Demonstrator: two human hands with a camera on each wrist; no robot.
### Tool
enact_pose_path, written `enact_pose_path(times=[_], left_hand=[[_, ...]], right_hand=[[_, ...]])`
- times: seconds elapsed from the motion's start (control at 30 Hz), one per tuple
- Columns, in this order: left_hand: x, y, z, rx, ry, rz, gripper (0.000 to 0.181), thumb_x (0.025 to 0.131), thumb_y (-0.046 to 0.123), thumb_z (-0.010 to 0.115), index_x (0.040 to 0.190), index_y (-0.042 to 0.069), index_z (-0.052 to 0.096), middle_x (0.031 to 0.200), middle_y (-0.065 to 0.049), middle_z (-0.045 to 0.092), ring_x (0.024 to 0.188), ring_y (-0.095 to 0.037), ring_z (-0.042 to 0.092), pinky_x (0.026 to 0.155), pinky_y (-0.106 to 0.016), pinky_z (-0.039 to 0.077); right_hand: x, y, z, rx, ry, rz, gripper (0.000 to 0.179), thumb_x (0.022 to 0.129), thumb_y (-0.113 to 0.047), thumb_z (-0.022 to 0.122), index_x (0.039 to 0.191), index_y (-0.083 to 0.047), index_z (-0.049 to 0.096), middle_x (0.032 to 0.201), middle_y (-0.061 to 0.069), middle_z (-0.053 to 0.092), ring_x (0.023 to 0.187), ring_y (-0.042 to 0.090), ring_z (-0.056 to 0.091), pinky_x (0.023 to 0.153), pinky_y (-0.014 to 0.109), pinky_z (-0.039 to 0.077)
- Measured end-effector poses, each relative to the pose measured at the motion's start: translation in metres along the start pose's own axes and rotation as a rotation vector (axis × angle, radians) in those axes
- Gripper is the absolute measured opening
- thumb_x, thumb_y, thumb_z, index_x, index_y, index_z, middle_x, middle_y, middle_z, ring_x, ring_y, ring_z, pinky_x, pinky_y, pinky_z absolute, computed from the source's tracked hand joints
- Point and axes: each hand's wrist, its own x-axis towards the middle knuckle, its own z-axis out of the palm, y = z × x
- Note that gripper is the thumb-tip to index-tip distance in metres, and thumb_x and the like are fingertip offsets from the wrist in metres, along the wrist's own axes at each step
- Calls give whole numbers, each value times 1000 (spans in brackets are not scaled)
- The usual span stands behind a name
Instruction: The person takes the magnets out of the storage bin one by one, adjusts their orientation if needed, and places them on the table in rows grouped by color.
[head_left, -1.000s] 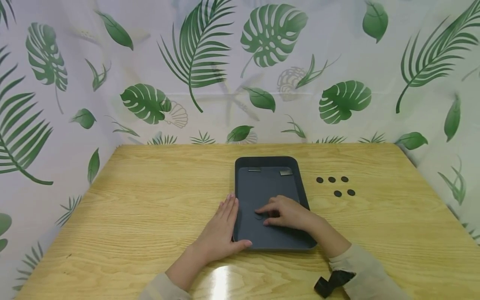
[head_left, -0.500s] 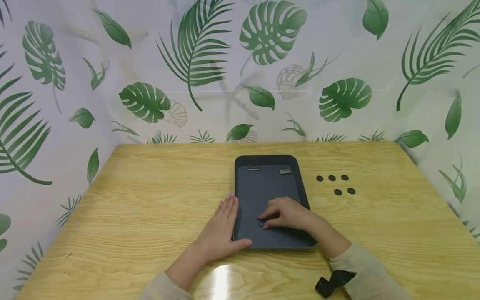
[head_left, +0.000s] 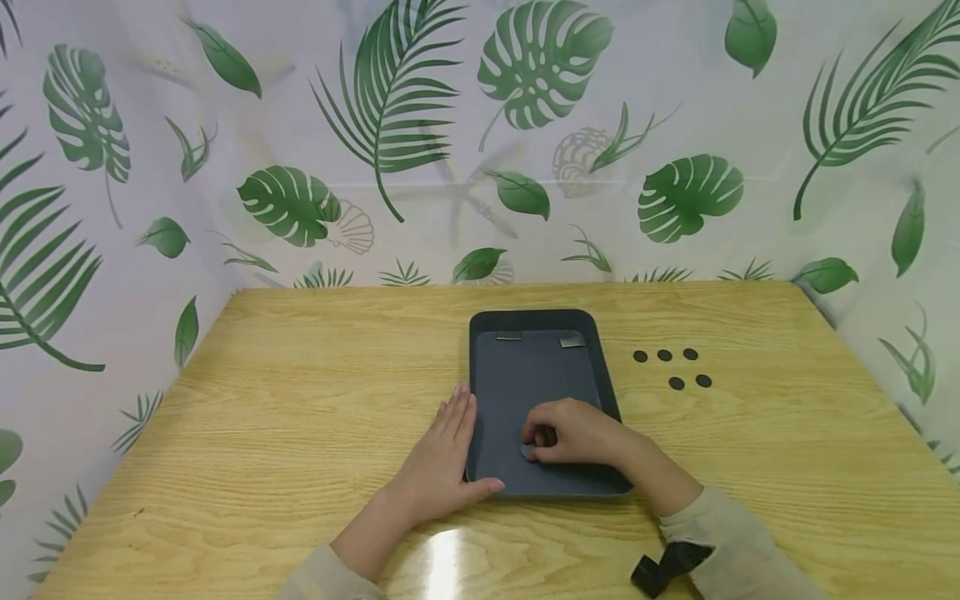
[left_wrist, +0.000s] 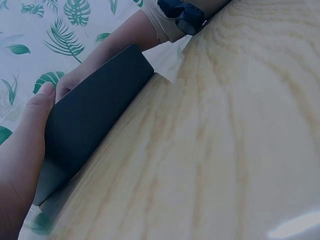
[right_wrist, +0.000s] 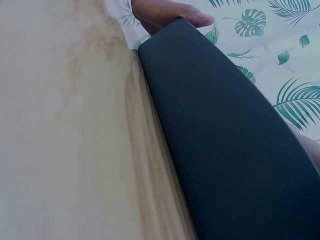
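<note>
A dark grey rectangular tray (head_left: 498, 375) lies on the wooden table. Inside it, toward the near end, my right hand (head_left: 573, 432) pinches a small round grey disc (head_left: 527, 452) between thumb and curled index finger, with the disc partly hidden by the fingers. Along the tray's left side rests my left hand (head_left: 438, 471), its fingers straight against the wall and the thumb over the near left corner. The left wrist view shows the tray's outer wall (left_wrist: 95, 120) beside the left thumb (left_wrist: 35, 115). From the right wrist, the tray wall hides the disc.
Several small black discs (head_left: 664, 355) lie in two rows on the table, right of the tray. Two small dark rectangular pieces (head_left: 572, 342) sit at the tray's far end. A leaf-patterned cloth (head_left: 420, 208) stands behind the table. A black strapped device (head_left: 667, 567) is on the right sleeve.
The right fingers have drawn toward me inside the tray and curled in, from touching the flat disc to pinching it with one edge raised. The left hand has stayed in place.
</note>
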Motion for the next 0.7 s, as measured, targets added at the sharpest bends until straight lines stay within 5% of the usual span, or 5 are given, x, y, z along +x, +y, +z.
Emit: enact_pose_path(times=[0.23,0.43,0.7], left_hand=[[-1,1,0,-16,-11,-16,103,87,60,54,149,-6,5,157,-20,-5,146,-23,-8,118,-40,8],[-1,2,0,-25,-16,-24,103,87,60,53,149,-5,3,158,-19,-6,145,-22,-9,118,-40,8],[-1,1,1,-4,-3,-4,102,88,58,53,149,-7,3,157,-22,-5,145,-24,-9,118,-41,9]], right_hand=[[-2,0,-2,58,-25,48,4,84,-13,69,85,-14,65,71,-9,58,60,-2,48,55,18,44],[-3,2,-5,150,8,-2,6,84,-9,68,88,-11,64,71,-7,59,60,-2,48,55,19,46],[-5,1,-11,135,62,15,6,83,-10,69,87,-13,65,71,-10,58,61,-3,49,55,19,46]])
